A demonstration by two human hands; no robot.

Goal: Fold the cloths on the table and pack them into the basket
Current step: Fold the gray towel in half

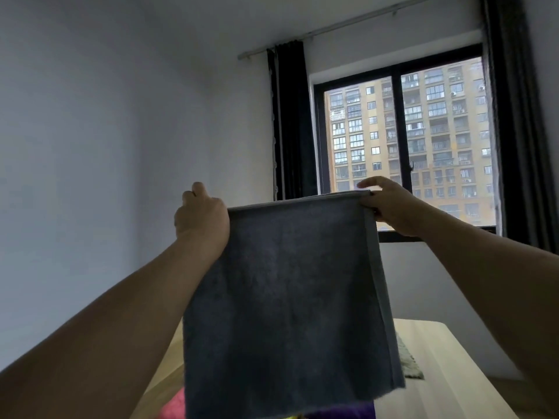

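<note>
Two bare forearms reach up from the lower corners of the frame toward its middle, and between them hangs a dark grey terry cloth (290, 297), held up in the air by its top edge. At the cloth's upper left corner the left hand (202, 217) is closed round the fabric, fingers curled over the edge and knuckles toward the camera. At the upper right corner the right hand (388, 205) pinches the hem between thumb and fingers, with the index finger stretched out above the edge. Stretched nearly level between the two hands, the top edge runs across the centre of the frame, and the cloth drops flat to the bottom edge, covering much of the pale wooden table (438, 358) below.

A pink cloth (175, 403) shows at the bottom left of the hanging one, a purple cloth (348, 412) beneath its lower edge, and a light grey-green cloth (408, 361) lies on the table just right of it.

Behind, in the upper right, a dark-framed window (399, 140) with dark curtains (290, 122) faces a yellow apartment block (438, 131).
</note>
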